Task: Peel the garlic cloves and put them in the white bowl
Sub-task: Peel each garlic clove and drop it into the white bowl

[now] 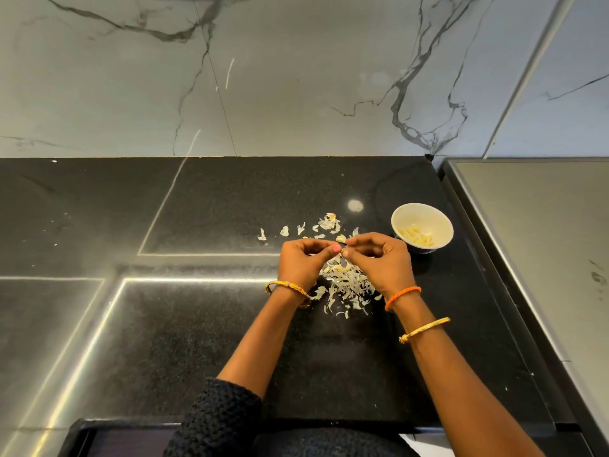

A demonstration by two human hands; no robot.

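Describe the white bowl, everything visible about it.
The white bowl is small, round and glossy, likely ceramic, with a darker outside near its base. It stands upright on the black countertop, to the right of the scattered garlic skins and just beyond the right hand, which does not touch it. Inside, a small cluster of pale peeled cloves lies on the bottom; most of the inside is bare.

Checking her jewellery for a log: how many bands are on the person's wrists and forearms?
3. A gold bangle on the left wrist, an orange braided band on the right wrist, and a gold bangle further up the right forearm. Sleeves may hide others.
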